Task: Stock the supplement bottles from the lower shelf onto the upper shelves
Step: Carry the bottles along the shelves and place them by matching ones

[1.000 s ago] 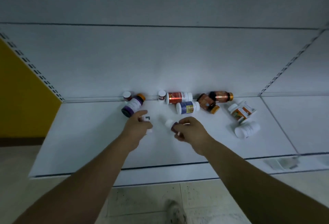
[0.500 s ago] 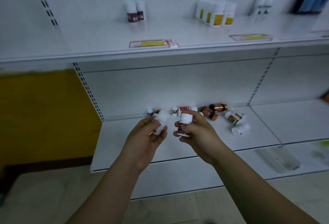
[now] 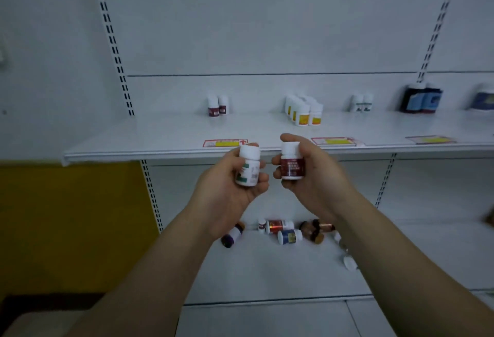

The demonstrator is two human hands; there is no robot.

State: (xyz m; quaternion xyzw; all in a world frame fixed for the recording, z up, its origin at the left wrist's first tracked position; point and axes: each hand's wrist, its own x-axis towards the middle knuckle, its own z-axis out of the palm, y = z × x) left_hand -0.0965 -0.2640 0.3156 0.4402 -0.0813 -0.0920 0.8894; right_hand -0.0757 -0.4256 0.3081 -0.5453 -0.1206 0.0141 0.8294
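head view: both hands are raised in front of the upper shelf (image 3: 165, 136), close together but apart, each curled round one upright bottle. the left hand (image 3: 227, 192) grips a white bottle with a green-marked label (image 3: 248, 166), fingers wrapped round its lower body, white cap free above them. the right hand (image 3: 315, 184) grips a white-capped bottle with a dark red label (image 3: 292, 165), thumb at its left side and fingers curving behind the cap. both bottles hang just in front of the shelf's front edge, near a red and yellow price tag (image 3: 224, 143).

on the upper shelf stand two small maroon-labelled bottles (image 3: 217, 106) at the left, a cluster of yellow-labelled bottles (image 3: 303, 110) in the middle, two white bottles (image 3: 361, 103) further right, and dark blue-labelled bottles (image 3: 422, 100) beyond them.

below, on the lower shelf (image 3: 267, 272), the rest lie on their sides near the back panel: a purple-based bottle (image 3: 232, 235) partly behind the left wrist, a red-labelled bottle (image 3: 276, 226), a blue-labelled bottle (image 3: 290, 237) just in front of it, amber bottles (image 3: 314, 231) beside those, and a white bottle (image 3: 350, 263) partly hidden by the right forearm. a yellow wall (image 3: 72, 216) shows at the left.
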